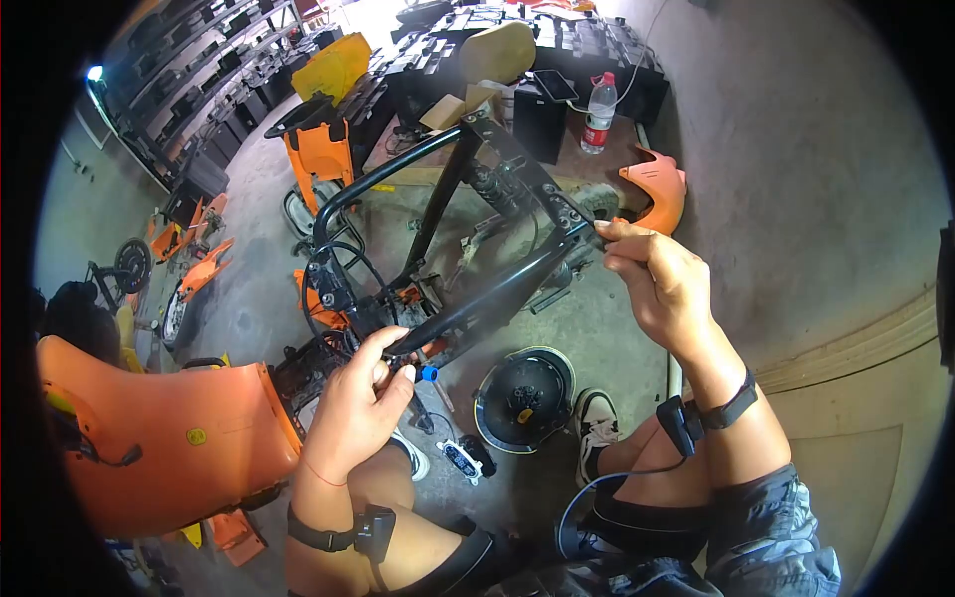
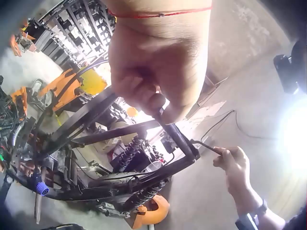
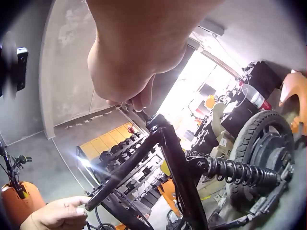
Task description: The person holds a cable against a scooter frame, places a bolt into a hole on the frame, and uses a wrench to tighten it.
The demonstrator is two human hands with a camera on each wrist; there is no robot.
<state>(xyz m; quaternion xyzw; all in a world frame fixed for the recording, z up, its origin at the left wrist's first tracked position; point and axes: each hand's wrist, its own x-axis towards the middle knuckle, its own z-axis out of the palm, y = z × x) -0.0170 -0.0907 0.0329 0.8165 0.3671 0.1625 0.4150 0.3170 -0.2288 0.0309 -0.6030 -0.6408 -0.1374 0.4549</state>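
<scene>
Frame (image 1: 497, 288) between panel (image 1: 179, 448) on left and wall (image 1: 806, 189) on right, bottle (image 1: 598, 114) behind.

A phone (image 1: 555, 87) lies on a black box (image 1: 537, 131), a bottle (image 1: 600, 116) near it. A helmet (image 1: 523, 393) rests upturned on the floor (image 1: 572, 333). Shelves (image 1: 184, 72) stand farther back.

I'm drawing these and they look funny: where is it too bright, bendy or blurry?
Head view: black corners, wall curving along its foot. Left wrist view: white glare at the right edge. Right wrist view: opening shines white, small light flares, left edge blurry.
</scene>
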